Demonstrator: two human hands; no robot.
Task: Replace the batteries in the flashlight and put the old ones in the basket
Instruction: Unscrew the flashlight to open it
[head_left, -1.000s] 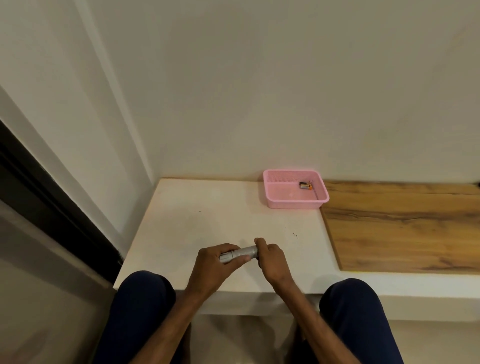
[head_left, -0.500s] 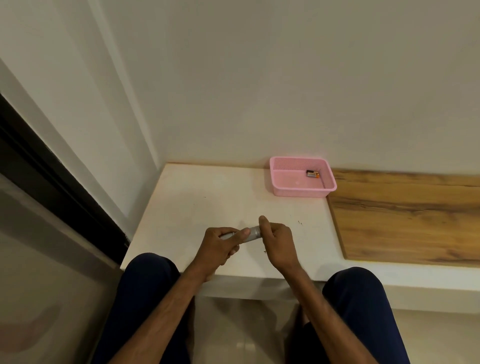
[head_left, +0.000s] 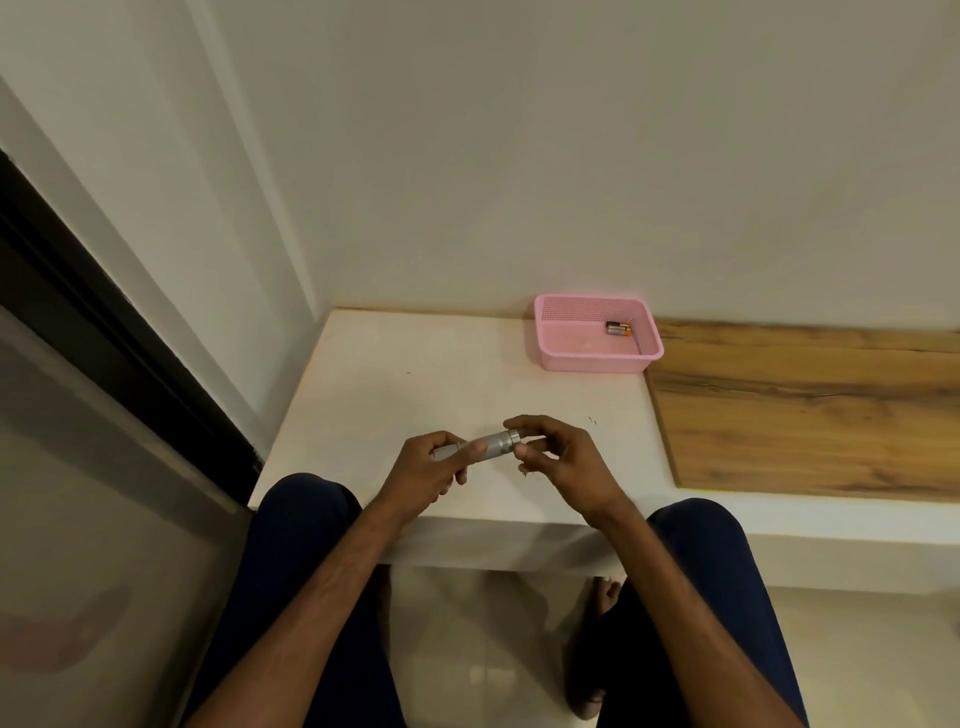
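A small silver flashlight (head_left: 496, 441) lies level over the near part of the white table (head_left: 415, 379). My left hand (head_left: 426, 467) grips its left half, thumb on top. My right hand (head_left: 558, 457) has its fingertips curled round the flashlight's right end, where a ring shows. At the table's back right stands a pink mesh basket (head_left: 571, 358), with dark and orange batteries (head_left: 618, 328) lying at its far right. The flashlight's left end is partly hidden by my left fingers.
A wooden board (head_left: 810, 410) covers the ledge to the right of the table. White walls meet at the corner behind. A dark frame and a glass panel (head_left: 93, 467) run along the left. My knees sit under the table's near edge.
The view has shifted, and both hands stay on the flashlight. My right hand's fingers have loosened and spread at the flashlight's right end, so more of the silver body shows.
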